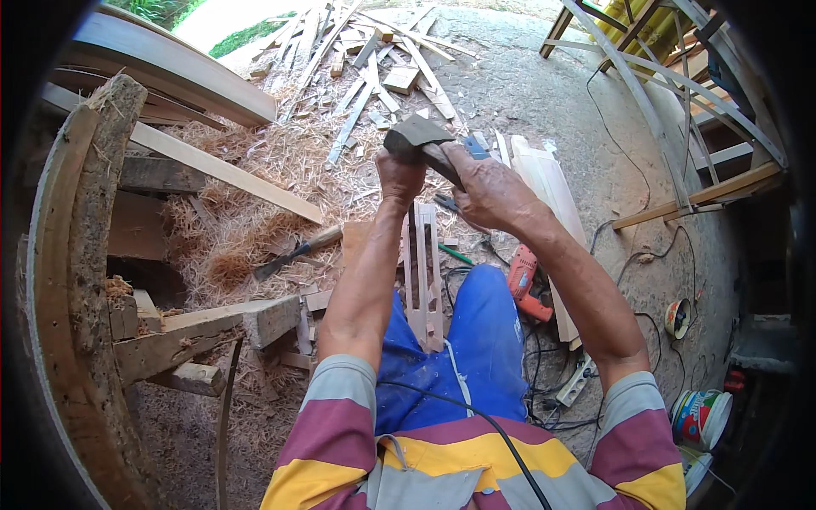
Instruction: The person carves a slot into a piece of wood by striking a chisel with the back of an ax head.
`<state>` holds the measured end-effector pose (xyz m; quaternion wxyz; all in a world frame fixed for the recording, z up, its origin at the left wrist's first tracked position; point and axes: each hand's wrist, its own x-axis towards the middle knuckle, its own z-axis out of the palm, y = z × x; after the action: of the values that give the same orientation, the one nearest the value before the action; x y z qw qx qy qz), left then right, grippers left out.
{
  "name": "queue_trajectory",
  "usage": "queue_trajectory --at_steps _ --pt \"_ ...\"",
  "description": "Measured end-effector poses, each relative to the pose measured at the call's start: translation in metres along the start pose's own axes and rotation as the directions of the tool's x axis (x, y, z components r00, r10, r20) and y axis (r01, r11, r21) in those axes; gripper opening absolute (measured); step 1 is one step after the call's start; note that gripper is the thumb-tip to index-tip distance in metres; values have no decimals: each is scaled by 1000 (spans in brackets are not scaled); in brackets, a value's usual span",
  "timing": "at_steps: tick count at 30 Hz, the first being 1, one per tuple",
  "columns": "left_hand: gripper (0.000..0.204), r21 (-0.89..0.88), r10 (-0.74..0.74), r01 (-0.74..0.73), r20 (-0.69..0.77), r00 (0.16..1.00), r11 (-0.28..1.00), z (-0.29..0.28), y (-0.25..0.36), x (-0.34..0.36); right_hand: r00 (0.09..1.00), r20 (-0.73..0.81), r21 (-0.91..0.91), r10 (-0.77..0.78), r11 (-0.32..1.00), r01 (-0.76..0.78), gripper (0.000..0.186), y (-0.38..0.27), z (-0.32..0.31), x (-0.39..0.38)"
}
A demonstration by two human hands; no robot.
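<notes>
In the head view my left hand (399, 174) is closed in a fist just under the dark blocky head of a mallet (416, 134); what it grips is hidden. My right hand (484, 191) is wrapped around the mallet, to the right of its head. Below them a slotted pale wooden piece (425, 314) stands between my knees. A red power drill (527, 285) lies beside my right knee, near a green rod (455, 253). A chisel (302, 248) with a wooden handle lies among shavings to the left.
Timber beams (76, 221) crowd the left side. Wood offcuts (399, 81) lie scattered ahead, and pale boards (544, 183) lie to the right. A wooden frame (693, 195) stands at upper right. Cables, a power strip (578, 378) and a tub (701, 421) are at lower right.
</notes>
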<state>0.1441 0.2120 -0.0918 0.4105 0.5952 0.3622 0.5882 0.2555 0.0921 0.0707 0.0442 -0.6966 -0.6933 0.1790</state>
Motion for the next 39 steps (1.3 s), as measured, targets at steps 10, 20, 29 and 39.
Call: queue_trajectory --at_steps 10,20,29,39 --pt "5 154 -80 64 101 992 986 -7 4 3 705 -688 164 -173 910 382 48 -18 -92 -1" --pt "13 163 29 -37 47 998 986 2 8 -4 999 24 96 -45 994 43 53 10 -22 -7" --pt "11 197 15 -19 23 1000 980 -3 4 -1 464 -885 330 41 757 563 15 -67 -189 -12" --pt "11 461 163 -173 61 985 870 -4 11 -36 998 52 221 29 974 -39 54 8 -33 -37"
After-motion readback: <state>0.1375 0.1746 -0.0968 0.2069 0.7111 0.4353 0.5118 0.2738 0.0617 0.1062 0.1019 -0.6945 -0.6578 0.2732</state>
